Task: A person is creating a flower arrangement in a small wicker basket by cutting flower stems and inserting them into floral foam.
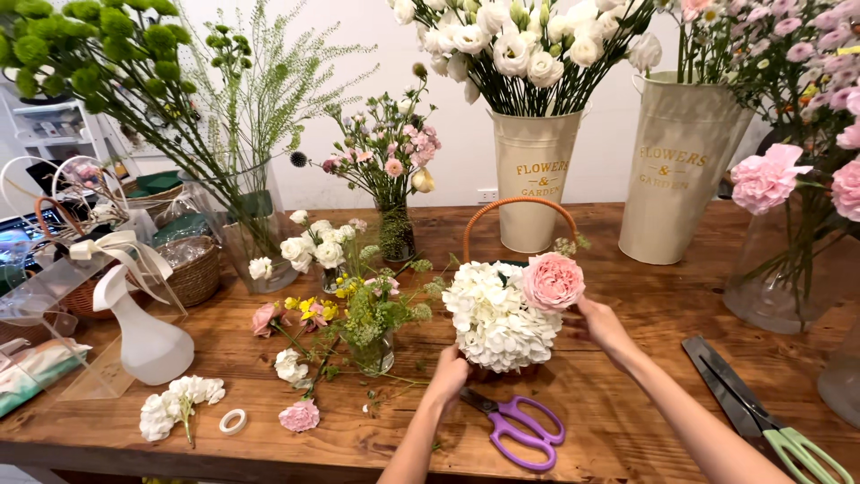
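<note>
Head cam: left hand (451,370) & right hand (602,321), fingers curled, clasp flower basket (502,314) w/ pink rose (552,280).

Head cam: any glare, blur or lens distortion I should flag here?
Head view: soft, even light, shadows faint under the purple scissors; the white hydrangea looks nearly blown out, petal detail thin; wide-angle bend tilts the cream buckets and vases outward near the edges; centre sharp, left hand and right hand crisp, no motion blur; the clear plastic box at far left catches small glints.
</note>
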